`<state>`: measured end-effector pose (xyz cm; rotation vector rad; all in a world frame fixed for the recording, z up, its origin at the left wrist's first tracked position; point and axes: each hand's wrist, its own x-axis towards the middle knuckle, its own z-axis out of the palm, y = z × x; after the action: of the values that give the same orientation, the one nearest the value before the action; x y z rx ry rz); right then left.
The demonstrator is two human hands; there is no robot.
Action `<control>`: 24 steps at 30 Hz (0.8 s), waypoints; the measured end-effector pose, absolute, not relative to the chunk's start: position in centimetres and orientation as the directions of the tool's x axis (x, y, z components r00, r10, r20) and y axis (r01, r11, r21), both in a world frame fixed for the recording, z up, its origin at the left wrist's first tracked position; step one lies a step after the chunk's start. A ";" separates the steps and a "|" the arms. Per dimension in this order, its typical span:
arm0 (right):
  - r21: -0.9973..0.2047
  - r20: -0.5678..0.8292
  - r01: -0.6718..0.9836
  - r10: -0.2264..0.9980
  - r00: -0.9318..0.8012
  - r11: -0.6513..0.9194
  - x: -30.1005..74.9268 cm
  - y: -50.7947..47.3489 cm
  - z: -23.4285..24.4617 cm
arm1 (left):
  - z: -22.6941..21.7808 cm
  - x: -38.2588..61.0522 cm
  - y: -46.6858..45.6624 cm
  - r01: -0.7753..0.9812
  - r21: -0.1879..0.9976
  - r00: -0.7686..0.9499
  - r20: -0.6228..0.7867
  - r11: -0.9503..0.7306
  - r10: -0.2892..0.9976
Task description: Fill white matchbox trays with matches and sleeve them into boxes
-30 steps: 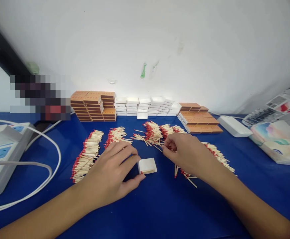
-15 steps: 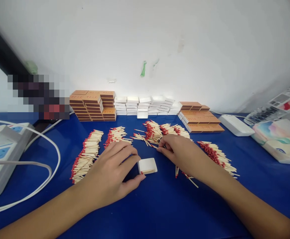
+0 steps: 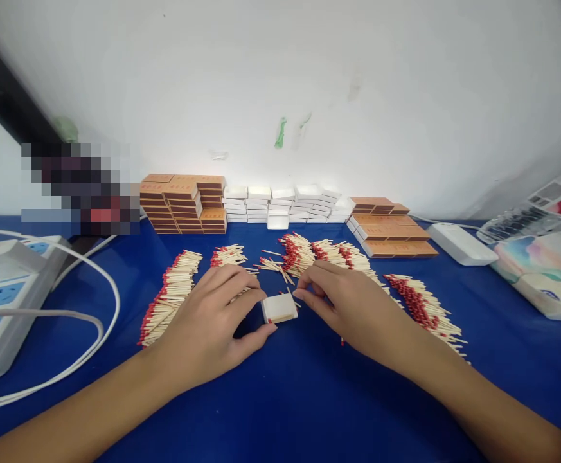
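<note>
A small white matchbox tray [image 3: 280, 310] lies on the blue table, with a few red-headed matches along its near side. My left hand [image 3: 225, 315] grips the tray's left end between thumb and forefinger. Just beyond the tray's right side, my right hand [image 3: 340, 296] pinches a match [image 3: 290, 297], partly covered by the fingertips. Behind the hands, loose matches [image 3: 297, 254] form several heaps. Another row of matches [image 3: 177, 289] lies beyond my left forearm, and a further heap [image 3: 419, 305] is right of my right hand.
Along the wall stand stacked orange matchboxes [image 3: 178, 199], white trays [image 3: 261, 206] and more orange boxes [image 3: 391, 228]. A power strip [image 3: 0, 283] with white cables [image 3: 111, 283] occupies the left. At right are a white block [image 3: 461, 244] and a tissue pack [image 3: 545, 270].
My right hand has drawn the match from the heap's near edge toward the tray. The tray has shifted slightly left and away, with my left hand still on it.
</note>
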<state>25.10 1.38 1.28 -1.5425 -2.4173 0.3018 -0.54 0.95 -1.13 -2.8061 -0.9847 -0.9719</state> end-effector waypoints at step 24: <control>-0.383 0.012 0.769 0.835 -0.550 0.512 26.2 2.2 0.3 | -1.0 -0.4 0.3 0.464 0.201 0.696 0.520 -0.863 0.495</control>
<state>26.22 2.19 0.35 -1.3733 -2.5566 0.5008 -0.40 0.27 -1.00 -2.9423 -0.8329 -0.9282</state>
